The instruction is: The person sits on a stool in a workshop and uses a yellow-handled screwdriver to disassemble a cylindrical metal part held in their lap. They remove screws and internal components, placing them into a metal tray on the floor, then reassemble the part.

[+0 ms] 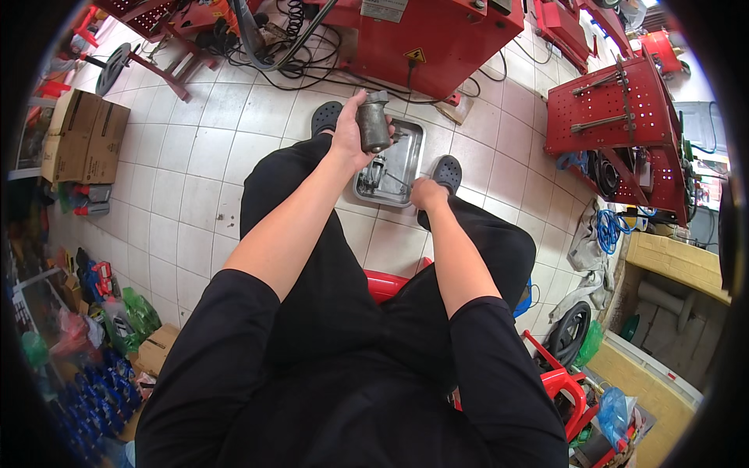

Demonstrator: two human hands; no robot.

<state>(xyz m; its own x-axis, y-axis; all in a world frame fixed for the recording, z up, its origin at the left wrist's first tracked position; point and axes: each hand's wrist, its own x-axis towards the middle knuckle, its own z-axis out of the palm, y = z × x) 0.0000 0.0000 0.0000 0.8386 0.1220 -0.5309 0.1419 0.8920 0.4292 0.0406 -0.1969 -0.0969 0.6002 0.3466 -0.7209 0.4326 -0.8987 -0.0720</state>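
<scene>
My left hand [349, 139] is wrapped round a grey metal cylinder [374, 129], stained dark, with a narrower, flanged end at the top. The cylinder is held over a shallow metal tray [420, 148] on the floor between my feet. Small dark metal parts [377, 168] lie in the tray, too small to name. My right hand [428, 193], closed at the tray's near right corner, grips a thin metal rod [398, 182] that slants left over the tray. The rod's handle end is hidden in the fist, so its kind does not show.
Ahead stands a red machine [433, 47] with black cables [312, 70] trailing on the tiles. A red perforated tool stand [608, 117] is at the right, and cardboard boxes [84, 136] at the left. A red seat [384, 285] shows beneath me.
</scene>
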